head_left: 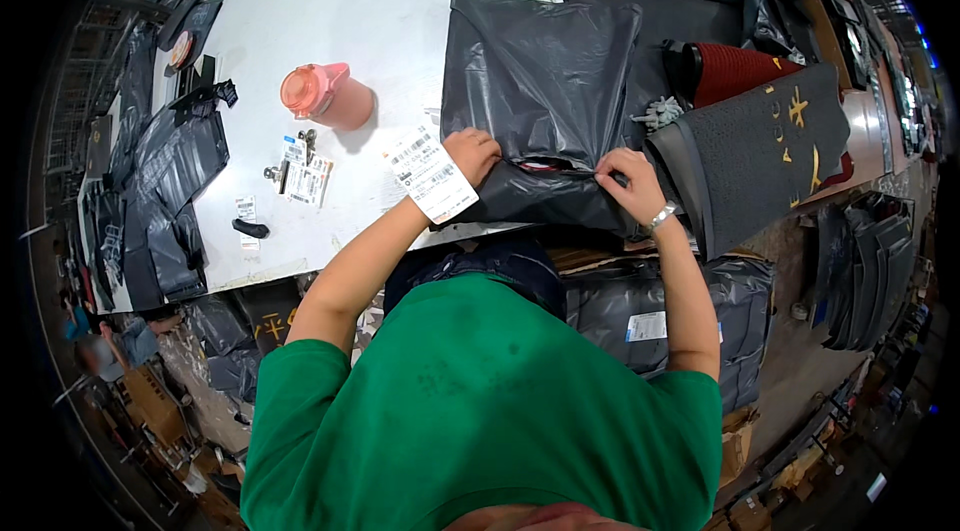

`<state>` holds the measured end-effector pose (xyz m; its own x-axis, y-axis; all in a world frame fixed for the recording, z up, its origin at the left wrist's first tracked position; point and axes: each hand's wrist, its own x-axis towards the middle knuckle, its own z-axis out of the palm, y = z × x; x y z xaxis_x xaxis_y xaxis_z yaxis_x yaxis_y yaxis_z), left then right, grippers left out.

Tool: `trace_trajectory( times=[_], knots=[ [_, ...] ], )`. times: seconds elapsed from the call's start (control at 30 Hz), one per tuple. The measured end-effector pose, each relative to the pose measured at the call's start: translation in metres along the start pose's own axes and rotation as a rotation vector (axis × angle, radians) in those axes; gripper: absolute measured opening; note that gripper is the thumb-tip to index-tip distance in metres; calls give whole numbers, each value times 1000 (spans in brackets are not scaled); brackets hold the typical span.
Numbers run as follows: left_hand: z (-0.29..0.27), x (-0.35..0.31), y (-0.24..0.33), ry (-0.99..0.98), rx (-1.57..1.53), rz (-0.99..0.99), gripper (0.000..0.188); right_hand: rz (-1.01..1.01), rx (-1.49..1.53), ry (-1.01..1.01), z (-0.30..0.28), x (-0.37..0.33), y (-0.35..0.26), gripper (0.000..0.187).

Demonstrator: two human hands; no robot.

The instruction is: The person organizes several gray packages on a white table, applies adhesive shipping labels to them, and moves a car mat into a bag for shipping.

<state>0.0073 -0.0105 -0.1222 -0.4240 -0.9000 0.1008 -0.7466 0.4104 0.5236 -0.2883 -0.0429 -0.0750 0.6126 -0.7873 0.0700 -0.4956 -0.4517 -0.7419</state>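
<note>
Desk [400,21], broad and white, carries everything at hand. A dark grey plastic bag [540,71] lies at its near edge, squarely before the person, probably so that both arms reach it without stretching. Right of the bag, a folded dark grey mat [760,146] with yellow lettering leans partly over a red ribbed mat [735,71]; they look stacked aside to leave working room. A pink lidded jug [345,103] stands upright left of the bag, well in from the near edge, perhaps to be clear of the elbows. Nearer that edge, clipped paper labels [303,183] lie flat, with a small black object [250,229] on the desk toward the near left corner.

Both forearms rise from below with elbows spread wide, converging on the bag's near part. The left hand [472,153] is turned inward, fingers curled on the bag left of its slit; I cannot tell whether they grip the plastic. A white printed sheet [432,176] lies across that wrist. The right hand [632,183] pinches the slit's right end between thumb and fingertips, seemingly to hold the edge taut. Something red and white shows through the narrow slit [548,166].
</note>
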Motion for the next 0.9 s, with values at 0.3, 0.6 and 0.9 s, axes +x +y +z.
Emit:
trace_trajectory(
  times=[0.3,0.6,0.9],
  knots=[
    [-11,-2,0,143,-59,-133,11,216,-203,-4,35,16,22,20],
    [6,8,-20,-135,35,-310,19,320,-262,132,46,19,48,20],
    [35,5,-36,55,176,-295,22,199,-370,400,57,29,75,15]
  ],
)
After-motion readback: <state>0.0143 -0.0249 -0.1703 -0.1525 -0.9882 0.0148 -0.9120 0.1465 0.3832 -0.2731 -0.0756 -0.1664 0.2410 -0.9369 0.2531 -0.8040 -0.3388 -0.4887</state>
